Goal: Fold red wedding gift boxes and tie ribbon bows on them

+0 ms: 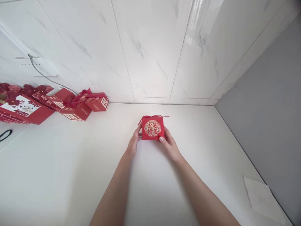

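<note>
Between my two hands is a small red gift box (152, 128) with a round gold-and-red emblem of Chinese characters on the side facing me. A thin red ribbon bow (152, 116) lies along its top edge. My left hand (134, 140) grips the left side, its fingers curled behind and partly hidden. On the right side, my right hand (169, 142) holds the box with the thumb pressed on the front's lower right corner; its other fingers are mostly behind. I cannot tell whether the box rests on the white surface or is slightly lifted.
Several red gift boxes with ribbons (76, 110) and red gift bags (28, 108) stand along the wall at left. A grey cable (47, 77) runs from a wall socket behind them. A black loop (6, 135) lies far left; white paper (262, 197) lies at right.
</note>
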The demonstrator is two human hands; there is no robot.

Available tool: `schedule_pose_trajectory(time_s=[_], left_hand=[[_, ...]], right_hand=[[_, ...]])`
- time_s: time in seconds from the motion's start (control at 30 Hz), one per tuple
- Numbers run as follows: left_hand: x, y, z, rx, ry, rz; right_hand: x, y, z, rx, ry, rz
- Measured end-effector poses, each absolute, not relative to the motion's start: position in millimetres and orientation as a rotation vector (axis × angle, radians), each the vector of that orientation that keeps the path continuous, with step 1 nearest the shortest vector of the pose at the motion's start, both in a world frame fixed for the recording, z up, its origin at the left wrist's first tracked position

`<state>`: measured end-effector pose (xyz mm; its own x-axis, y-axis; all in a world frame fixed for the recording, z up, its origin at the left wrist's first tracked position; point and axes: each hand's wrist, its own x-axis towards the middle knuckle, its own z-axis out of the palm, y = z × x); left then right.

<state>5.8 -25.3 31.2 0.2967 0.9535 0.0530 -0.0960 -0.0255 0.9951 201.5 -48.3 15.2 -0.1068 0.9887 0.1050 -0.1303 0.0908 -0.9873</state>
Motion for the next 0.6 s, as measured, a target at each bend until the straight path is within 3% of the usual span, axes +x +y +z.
schedule_pose_trajectory(time_s=[0.23, 0.43, 0.6], left_hand=[[7, -26, 31, 1.326, 0.834, 1.064], [9, -20, 14, 1.381, 0.975, 1.093], [13, -21, 17, 1.453, 0.858, 0.99]], right_hand=[[200, -49, 13, -0.995, -1.253, 1.227], [192, -54, 8, -1.154, -1.32, 0.736], [184, -60, 11, -1.181, -1.48, 0.538]])
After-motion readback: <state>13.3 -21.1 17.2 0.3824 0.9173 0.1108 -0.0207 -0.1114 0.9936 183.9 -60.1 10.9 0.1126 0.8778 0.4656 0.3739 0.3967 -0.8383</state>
